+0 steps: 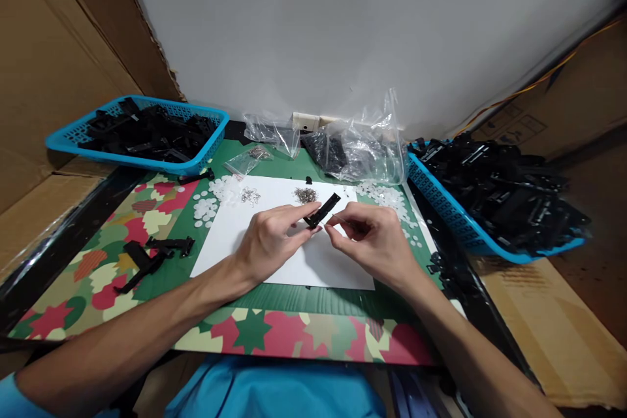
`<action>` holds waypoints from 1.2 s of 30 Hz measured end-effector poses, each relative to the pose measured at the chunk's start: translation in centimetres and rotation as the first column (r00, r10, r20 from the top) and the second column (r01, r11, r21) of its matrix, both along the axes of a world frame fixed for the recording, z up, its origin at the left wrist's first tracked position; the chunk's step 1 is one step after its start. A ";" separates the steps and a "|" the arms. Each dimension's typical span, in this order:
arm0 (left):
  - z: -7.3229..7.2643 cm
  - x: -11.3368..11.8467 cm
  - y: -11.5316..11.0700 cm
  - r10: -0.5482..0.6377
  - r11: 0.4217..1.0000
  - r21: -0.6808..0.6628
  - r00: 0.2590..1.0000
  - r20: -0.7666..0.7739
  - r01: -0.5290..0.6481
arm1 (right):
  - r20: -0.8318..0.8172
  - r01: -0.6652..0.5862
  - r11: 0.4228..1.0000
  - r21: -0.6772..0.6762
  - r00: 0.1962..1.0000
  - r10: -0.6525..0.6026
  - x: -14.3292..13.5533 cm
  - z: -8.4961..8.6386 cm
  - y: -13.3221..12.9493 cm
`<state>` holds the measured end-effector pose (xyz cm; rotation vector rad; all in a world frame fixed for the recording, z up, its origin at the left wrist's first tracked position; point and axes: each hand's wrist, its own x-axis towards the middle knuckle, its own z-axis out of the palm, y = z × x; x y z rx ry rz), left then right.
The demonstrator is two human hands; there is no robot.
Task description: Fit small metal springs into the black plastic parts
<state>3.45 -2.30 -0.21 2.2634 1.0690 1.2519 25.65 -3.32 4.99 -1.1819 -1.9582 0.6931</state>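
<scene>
Black plastic part in left hand, over white sheet on desk.
Right basket heaped with black parts, left basket also loaded. White sheet mid-desk, under both hands. Left hand: grip closed on black plastic part, part tilted. Right hand: grip narrow, fingertips just beside it, can't tell what they pinch. Small metal pieces piled behind.
</scene>
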 end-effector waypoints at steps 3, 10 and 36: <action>0.3 -0.3 -0.1 -0.011 0.993 0.119 0.997 -0.081 0.020 | 0.054 -0.049 0.996 0.071 0.998 0.046 -0.2 -0.1 -0.3; 0.7 -0.4 -0.2 0.005 0.961 0.273 0.989 -0.149 0.036 | 0.118 -0.097 0.977 0.192 0.990 0.075 -0.3 -1.0 -0.3; 0.4 -0.2 -0.2 0.015 0.948 0.318 0.999 -0.051 0.001 | -0.055 -0.119 0.963 0.243 0.989 0.136 -0.3 -0.8 -0.7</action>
